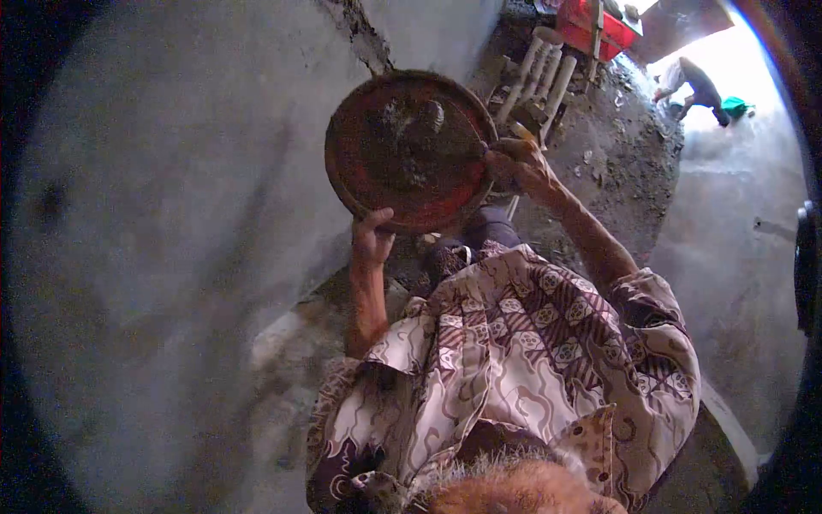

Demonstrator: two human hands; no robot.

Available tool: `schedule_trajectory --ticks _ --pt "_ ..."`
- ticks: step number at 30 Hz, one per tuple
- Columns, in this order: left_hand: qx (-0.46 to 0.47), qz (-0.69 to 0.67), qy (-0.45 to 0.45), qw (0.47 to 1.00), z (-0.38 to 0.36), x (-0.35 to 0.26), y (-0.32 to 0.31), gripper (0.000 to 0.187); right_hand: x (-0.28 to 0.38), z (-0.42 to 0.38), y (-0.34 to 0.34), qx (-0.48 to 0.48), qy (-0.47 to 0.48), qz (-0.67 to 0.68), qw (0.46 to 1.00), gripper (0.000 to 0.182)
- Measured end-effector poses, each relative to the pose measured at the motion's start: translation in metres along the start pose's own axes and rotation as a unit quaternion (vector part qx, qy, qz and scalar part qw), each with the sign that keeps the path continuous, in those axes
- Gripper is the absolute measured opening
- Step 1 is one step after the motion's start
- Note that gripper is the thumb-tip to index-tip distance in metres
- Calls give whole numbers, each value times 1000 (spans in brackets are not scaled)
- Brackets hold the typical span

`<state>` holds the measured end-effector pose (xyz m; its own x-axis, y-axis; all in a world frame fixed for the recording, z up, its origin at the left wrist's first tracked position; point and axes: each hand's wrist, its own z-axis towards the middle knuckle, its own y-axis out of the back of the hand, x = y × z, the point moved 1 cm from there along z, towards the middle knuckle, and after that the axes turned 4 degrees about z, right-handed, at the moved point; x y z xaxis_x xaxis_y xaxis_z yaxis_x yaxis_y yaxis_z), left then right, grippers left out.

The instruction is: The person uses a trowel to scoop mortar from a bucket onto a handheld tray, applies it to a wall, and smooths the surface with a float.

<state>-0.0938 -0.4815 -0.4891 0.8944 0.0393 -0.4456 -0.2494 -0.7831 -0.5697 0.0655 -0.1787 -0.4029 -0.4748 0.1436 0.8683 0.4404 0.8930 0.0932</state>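
Note:
A round, shallow pan (pixel 409 224) with a reddish inside is held out in front of my body, its inner face toward the camera. Dark, wet-looking muck (pixel 402 146) coats much of it, with paler lumps toward the top. My left hand (pixel 374 237) grips the lower left rim, thumb over the edge and fingers hidden underneath. At the right rim, my right hand (pixel 518 165) is closed. A small yellowish end (pixel 524 132) pokes out above its knuckles; I cannot tell what that hand holds.
A grey plastered wall (pixel 188 171) fills the left, with a rough dark groove (pixel 364 38) above the pan. Pale pipes (pixel 535 73) and a red box (pixel 591 30) stand beyond, over rubble-strewn ground (pixel 612 163). Another person (pixel 695 86) bends near the bright opening.

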Motion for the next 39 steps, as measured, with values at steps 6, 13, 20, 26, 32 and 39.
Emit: schedule_trajectory --ticks 6,13,20,26,32,39 --pt "-114 45 4 992 -32 -10 -41 11 0 25 8 -41 -48 131 989 38" --pt "-158 7 -16 987 -89 -7 -47 10 19 79 -3 -370 176 89 908 24" --pt "-233 136 -61 961 -132 -6 -17 13 59 200 -108 -431 69 -138 889 25" --pt "-424 45 -70 902 -133 -9 -55 16 173 191 -57 -431 228 17 873 20" --pt "-296 82 -92 947 -141 19 44 11 52 179 -1 -58 273 -404 871 23" --pt "-253 262 -129 922 -155 18 61 23 42 250 -36 174 460 -609 623 24"
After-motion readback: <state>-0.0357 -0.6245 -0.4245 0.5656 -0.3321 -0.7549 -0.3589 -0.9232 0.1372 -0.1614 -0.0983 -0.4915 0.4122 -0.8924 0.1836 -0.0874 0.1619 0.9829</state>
